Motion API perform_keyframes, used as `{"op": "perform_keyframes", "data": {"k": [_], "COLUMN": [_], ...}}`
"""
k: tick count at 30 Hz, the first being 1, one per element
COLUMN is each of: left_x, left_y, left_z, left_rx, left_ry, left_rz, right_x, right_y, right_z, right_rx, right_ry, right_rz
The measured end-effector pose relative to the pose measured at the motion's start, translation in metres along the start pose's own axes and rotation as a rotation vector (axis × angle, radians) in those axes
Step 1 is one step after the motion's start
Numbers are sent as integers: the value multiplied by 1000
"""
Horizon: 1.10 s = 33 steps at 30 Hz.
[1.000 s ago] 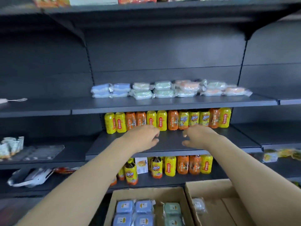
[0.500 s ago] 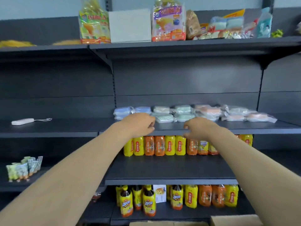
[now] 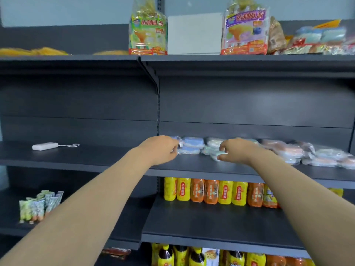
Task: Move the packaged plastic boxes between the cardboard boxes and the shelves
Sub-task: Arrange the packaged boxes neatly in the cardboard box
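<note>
A row of packaged plastic boxes lies on the middle shelf [image 3: 192, 167]: blue ones [image 3: 193, 142] at the left, pale green ones [image 3: 212, 143] beside them, and pink ones [image 3: 284, 148] further right. My left hand [image 3: 160, 149] reaches to the left end of the row, its curled fingers pinching the wrapper edge of a blue packaged box [image 3: 187, 150]. My right hand [image 3: 237, 150] is curled over a green packaged box [image 3: 217, 156] at the front, which sits between fingers and thumb. No cardboard box is in view.
Yellow and orange drink bottles [image 3: 211, 191] line the shelf below, with more bottles [image 3: 180, 256] under that. A white device with a cord [image 3: 45, 146] lies on the left shelf. Snack bags [image 3: 148, 33] stand on the top shelf. Green sachets [image 3: 38, 206] stand at the lower left.
Both hands rose from in front of the bottle shelf to the row of packaged boxes and closed on them. The view tilted up, and the cardboard boxes dropped out of sight.
</note>
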State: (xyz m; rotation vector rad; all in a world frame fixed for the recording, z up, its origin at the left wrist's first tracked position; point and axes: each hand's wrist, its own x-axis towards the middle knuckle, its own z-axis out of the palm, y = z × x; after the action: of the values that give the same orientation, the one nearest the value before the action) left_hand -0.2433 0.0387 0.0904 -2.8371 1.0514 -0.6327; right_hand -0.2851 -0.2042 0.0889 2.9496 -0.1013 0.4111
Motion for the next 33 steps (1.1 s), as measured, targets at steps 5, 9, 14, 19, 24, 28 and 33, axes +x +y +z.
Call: {"op": "perform_keyframes", "data": {"k": [5,9,14,19,24,28,33], "left_x": [49,99,156,198,234,264,306], "left_y": [-31,-56,-92,-121,-148,-175,-213], "left_z": [26,47,67,91,124,158,193], "left_rx": [14,46,95,88,29,-57,-114], "left_ry": [-20,-76,-39,27,54,128,131], "left_rz": [-22,-19,-34,-71,-94,-160,-175], "right_x": [66,126,192,244,282,307,351], "right_y": [-5,-1,17,27,25,17,8], "right_z": [28,49,59,74,95,119,135], "right_rx": [-2,-5,-19,29,94,113,156], "right_ry": [2,-65,-17,3,17,47,37], "right_rz": [-52,-44,-57,-5,42,111,193]}}
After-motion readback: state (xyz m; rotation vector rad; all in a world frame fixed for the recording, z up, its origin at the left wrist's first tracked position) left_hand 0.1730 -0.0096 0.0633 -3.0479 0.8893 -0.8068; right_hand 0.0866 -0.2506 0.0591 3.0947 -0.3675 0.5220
